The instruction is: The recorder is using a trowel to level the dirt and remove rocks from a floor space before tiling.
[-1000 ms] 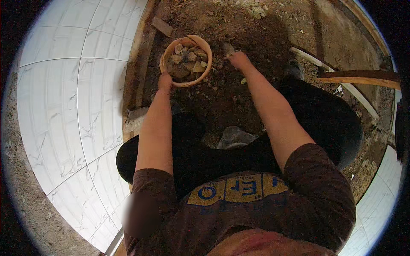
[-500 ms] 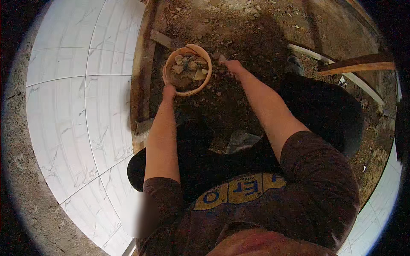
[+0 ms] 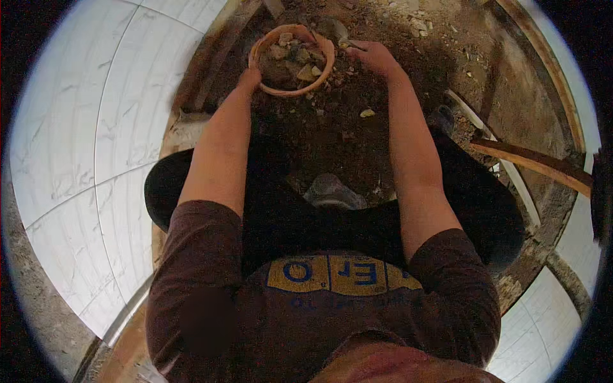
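Note:
At the far middle, a round orange bucket (image 3: 292, 93) stands on loose dirt, with broken stones (image 3: 306, 71) and soil inside. My left hand (image 3: 249, 78) grips its near-left rim, the fingers partly hidden behind the wall. Just right of the bucket, my right hand (image 3: 378, 59) is closed around a small trowel (image 3: 338, 29). The trowel's greyish blade points away to the left, close to the far-right rim, over the dirt. Whether the blade carries anything is too dim to tell.
White marbled tiles (image 3: 67, 159) cover the left side, bordered by a wooden edge. Wooden strips (image 3: 530, 163) jut in from the right. A pale stone (image 3: 367, 113) lies on the dirt nearer me, and rubble (image 3: 418, 24) is scattered farther off. My bent legs flank the dirt.
The whole view has shifted, so bucket and hands appear higher in the picture. My left hand stays on the rim. The trowel blade shows more plainly beside the bucket.

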A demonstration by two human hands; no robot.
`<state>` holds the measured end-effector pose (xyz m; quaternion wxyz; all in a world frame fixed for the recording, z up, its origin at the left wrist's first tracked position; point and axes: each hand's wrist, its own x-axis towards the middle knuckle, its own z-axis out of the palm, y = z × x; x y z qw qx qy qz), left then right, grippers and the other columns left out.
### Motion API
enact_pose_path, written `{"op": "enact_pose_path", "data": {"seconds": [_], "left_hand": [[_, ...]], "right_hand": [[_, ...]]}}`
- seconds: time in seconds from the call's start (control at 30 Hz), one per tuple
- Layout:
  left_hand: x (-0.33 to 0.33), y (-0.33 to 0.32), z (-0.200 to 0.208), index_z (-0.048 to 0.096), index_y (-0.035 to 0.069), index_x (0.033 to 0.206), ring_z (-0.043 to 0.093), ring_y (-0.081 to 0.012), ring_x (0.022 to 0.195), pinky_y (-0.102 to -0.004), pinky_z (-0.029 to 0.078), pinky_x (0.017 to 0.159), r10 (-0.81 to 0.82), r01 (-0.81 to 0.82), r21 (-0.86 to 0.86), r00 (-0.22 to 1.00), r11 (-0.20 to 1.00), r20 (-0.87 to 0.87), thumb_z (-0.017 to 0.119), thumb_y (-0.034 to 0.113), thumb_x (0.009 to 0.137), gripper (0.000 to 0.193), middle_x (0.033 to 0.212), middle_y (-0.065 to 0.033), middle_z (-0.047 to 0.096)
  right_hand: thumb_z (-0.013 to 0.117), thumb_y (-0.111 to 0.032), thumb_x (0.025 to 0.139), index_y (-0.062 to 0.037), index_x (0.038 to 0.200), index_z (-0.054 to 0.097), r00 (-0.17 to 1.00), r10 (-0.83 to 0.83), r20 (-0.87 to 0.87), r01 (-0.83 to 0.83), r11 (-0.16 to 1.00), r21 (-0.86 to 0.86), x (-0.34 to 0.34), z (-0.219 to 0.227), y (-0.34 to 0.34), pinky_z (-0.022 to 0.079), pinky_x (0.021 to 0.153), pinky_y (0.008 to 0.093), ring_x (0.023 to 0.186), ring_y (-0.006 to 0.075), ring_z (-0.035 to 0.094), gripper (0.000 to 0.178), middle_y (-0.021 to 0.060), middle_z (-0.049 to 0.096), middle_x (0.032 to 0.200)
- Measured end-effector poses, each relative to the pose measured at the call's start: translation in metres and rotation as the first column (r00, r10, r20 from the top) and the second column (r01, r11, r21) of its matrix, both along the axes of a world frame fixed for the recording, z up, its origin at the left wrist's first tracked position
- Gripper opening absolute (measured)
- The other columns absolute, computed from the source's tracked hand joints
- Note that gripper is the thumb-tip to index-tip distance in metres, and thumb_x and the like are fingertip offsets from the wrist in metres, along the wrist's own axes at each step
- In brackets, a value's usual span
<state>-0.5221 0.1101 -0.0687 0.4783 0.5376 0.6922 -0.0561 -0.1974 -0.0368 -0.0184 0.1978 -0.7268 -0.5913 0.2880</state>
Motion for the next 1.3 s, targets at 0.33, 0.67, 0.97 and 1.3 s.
{"op": "enact_pose_path", "data": {"seconds": [0.33, 0.67, 0.97, 1.3], "left_hand": [[-0.22, 0.149, -0.112, 0.065, -0.004, 0.101, 0.068, -0.0346, 0.076, -0.0445, 0.057, 0.062, -0.311, 0.444, 0.454, 0.888, 0.773, -0.339, 0.053, 0.017, 0.09, 0.027, 0.099, -0.0205, 0.066], [-0.093, 0.055, -0.075, 0.064, -0.004, 0.101, 0.062, -0.0235, 0.066, -0.0396, 0.052, 0.055, -0.668, 0.825, 0.002, 0.458, 0.564, -0.586, 0.048, 0.01, 0.095, 0.022, 0.089, -0.0157, 0.066], [-0.135, 0.062, -0.096, 0.06, -0.004, 0.102, 0.053, -0.0231, 0.055, -0.0361, 0.045, 0.05, -0.682, 0.892, 0.006, 0.35, 0.452, -0.642, 0.047, 0.01, 0.096, 0.02, 0.076, -0.0142, 0.061], [-0.125, 0.07, -0.065, 0.06, -0.002, 0.089, 0.045, -0.0236, 0.05, -0.0434, 0.041, 0.05, -0.419, 0.486, 0.088, 0.82, 0.87, -0.391, 0.025, 0.037, 0.104, 0.054, 0.066, -0.0132, 0.05]], "right_hand": [[0.045, -0.047, 0.097, -0.0011, 0.128, 0.056, 0.907, -0.411, -0.09, 0.42, 0.895, 0.151, -0.077, -0.017, 0.002, 0.046, 0.086, 0.0478, 0.103, 0.038, 0.06, 0.057, 0.0235, 0.063, 0.112], [0.041, -0.039, 0.1, 0.0032, 0.121, 0.057, 0.793, -0.61, 0.012, 0.601, 0.777, -0.187, -0.168, -0.094, -0.112, 0.048, 0.082, 0.0499, 0.095, 0.0423, 0.061, 0.05, 0.0251, 0.063, 0.106], [0.046, -0.044, 0.096, -0.0006, 0.111, 0.065, 0.76, -0.626, -0.173, 0.599, 0.779, -0.186, -0.237, -0.086, -0.047, 0.048, 0.08, 0.0497, 0.091, 0.0463, 0.061, 0.05, 0.0259, 0.065, 0.102], [0.056, -0.038, 0.095, -0.0029, 0.136, 0.049, 0.65, -0.526, -0.548, 0.305, 0.841, -0.447, -0.158, -0.087, -0.035, 0.049, 0.074, 0.0393, 0.096, 0.0265, 0.059, 0.054, 0.0157, 0.054, 0.128]]}}
